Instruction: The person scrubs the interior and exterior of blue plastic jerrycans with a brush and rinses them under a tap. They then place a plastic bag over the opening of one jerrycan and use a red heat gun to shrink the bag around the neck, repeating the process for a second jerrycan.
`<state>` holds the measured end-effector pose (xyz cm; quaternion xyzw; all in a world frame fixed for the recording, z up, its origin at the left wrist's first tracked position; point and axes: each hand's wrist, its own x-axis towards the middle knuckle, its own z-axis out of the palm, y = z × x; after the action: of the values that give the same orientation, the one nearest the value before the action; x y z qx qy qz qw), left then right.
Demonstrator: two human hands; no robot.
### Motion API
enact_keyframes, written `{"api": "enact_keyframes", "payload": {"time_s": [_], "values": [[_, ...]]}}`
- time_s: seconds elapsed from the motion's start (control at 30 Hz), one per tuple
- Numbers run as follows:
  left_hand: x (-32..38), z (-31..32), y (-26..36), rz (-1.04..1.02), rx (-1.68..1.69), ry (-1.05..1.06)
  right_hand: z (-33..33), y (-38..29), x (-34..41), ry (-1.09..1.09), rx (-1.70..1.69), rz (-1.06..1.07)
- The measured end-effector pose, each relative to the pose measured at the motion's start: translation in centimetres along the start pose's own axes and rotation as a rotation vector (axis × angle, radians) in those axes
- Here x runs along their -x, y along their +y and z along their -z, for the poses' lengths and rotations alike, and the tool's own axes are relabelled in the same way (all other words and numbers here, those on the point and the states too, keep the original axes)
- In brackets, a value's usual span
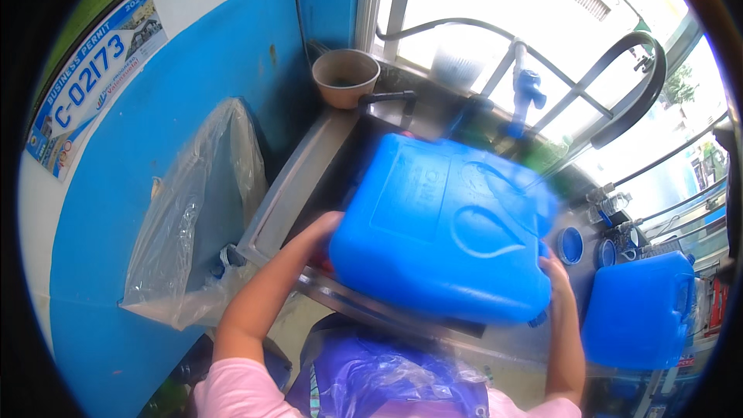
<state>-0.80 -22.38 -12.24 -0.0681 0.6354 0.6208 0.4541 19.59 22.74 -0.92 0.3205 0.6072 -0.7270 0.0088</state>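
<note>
A large blue plastic jerrycan [429, 226] is tilted on its side above a stainless steel sink [273, 209]. My left hand [331, 223] is at its left side, the fingers hidden behind the can. My right hand [554, 270] grips it at the right, near the handle. A thin stream of water [557, 165] from a black hose [633, 87] meets the can's upper right part. Part of the can is blurred.
A dipper [345, 78] sits at the sink's back left corner. A second blue jerrycan [638, 310] stands at the right, near round blue caps [570, 245]. A clear plastic bag [186, 232] hangs on the left wall. A blue-handled faucet [527, 90] is behind the sink.
</note>
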Motion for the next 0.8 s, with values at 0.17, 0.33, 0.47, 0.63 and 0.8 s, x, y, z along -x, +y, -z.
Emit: {"api": "enact_keyframes", "payload": {"time_s": [0.17,0.33,0.47,0.63,0.8], "values": [[-10.9,2.0,-3.4,0.201,-0.766,0.029,-3.2,-3.3,7.6,0.274,0.279,0.130],[-19.4,3.3,-8.2,0.172,-1.432,0.116,-6.7,-1.9,11.6,0.485,0.428,0.274],[-24.2,4.6,-15.3,0.096,-1.438,0.254,-8.2,-0.1,13.7,0.621,0.513,0.283],[-27.0,6.7,-20.7,0.205,-1.482,0.222,-9.3,1.9,16.6,0.833,0.605,0.377],[-24.8,6.0,-16.9,0.286,-1.585,0.022,-9.3,3.2,18.9,0.959,0.428,0.340]]}}
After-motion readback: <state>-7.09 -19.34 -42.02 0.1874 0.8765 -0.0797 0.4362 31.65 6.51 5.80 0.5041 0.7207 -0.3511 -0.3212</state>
